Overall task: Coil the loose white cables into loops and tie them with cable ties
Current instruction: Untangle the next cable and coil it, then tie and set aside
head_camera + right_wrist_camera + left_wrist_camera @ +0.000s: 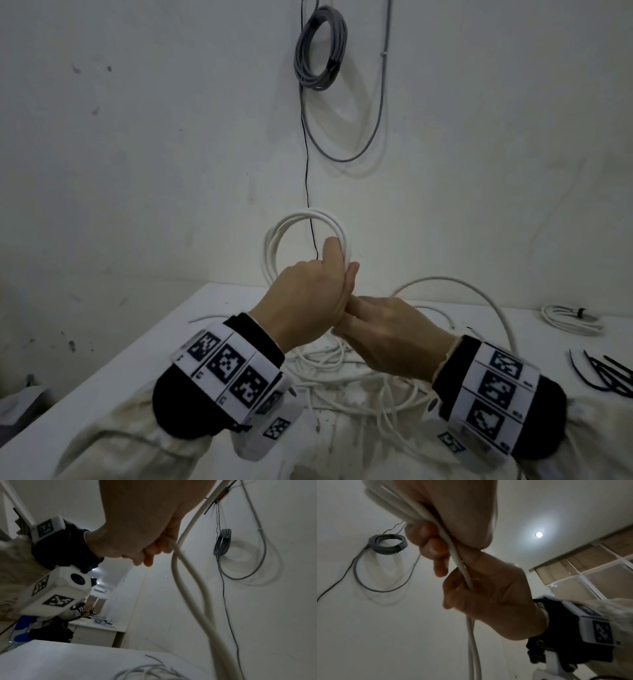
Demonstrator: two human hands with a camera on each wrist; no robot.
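Observation:
My left hand [332,260] is raised above the table and grips a coil of white cable [298,216] with several turns, held upright. In the left wrist view its fingers [426,539] wrap round the bundled strands [412,511]. Just below and touching it, my right hand [363,308] curls round the free strand [462,568] that leaves the coil. That strand arches to the right [479,291] and drops into a loose tangle of white cable [329,370] on the table. Black cable ties [606,377] lie at the right edge.
A white cable coil bound with a dark tie [568,320] lies at the back right of the white table [171,342]. On the wall ahead hangs a grey cable coil [320,51] with a thin black wire [306,164]. Another desk [96,630] stands far left.

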